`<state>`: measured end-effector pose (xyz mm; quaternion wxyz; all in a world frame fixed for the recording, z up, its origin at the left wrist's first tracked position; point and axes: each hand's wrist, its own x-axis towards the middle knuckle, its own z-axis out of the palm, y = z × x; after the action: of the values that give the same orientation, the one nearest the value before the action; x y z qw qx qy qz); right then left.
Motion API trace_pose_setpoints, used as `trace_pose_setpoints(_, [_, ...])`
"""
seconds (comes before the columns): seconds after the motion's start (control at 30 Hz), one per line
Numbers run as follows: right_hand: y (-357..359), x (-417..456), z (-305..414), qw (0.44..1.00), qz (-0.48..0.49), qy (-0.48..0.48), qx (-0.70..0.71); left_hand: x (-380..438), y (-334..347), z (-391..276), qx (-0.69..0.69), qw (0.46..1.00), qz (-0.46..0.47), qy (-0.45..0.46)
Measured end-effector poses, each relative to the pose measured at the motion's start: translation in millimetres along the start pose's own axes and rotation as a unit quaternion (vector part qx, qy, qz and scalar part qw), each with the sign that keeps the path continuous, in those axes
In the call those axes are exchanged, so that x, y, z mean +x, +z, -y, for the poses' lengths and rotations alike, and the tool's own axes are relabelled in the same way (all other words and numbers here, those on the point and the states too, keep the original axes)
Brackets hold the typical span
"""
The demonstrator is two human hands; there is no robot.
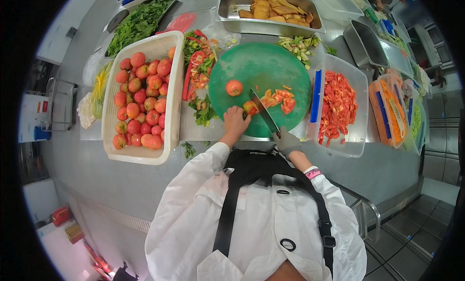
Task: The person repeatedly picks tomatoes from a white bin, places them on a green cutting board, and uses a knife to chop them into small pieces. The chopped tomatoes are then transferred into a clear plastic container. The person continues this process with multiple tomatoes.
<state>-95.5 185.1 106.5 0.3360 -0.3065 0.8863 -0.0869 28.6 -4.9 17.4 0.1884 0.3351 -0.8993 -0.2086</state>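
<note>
My right hand (pixel 287 142), in a grey knit glove, grips the handle of a kitchen knife (pixel 264 112). The blade stands over a round green cutting board (pixel 261 64), right against a partly cut tomato (pixel 250 107). My bare left hand (pixel 236 120) steadies that tomato from the left with its fingertips. A whole tomato (pixel 234 87) sits just beyond on the board. Tomato pieces (pixel 285 99) lie to the right of the blade.
A white plastic basket (pixel 174 99) of tomatoes stands left. Trimmings (pixel 199 75) lie between it and the board. At right is a clear container (pixel 359 135) of cut tomato, with shredded carrot (pixel 392 114) beyond. A steel pan (pixel 232 25) with browned food stands behind; leafy greens (pixel 140 25) lie far left.
</note>
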Motion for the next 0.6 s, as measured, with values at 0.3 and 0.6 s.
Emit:
trace_pose_setpoints(0.3, [-2.3,3.6,5.0,1.000,-0.004,0.024,0.014,8.6,28.1,3.2,-0.005,0.999,-0.048,0.022])
trace_pose_setpoints(0.6, [-0.1,0.6,6.6,1.000,-0.004,-0.008,0.008,4.1,31.1,6.9,-0.012,0.999,-0.034,0.016])
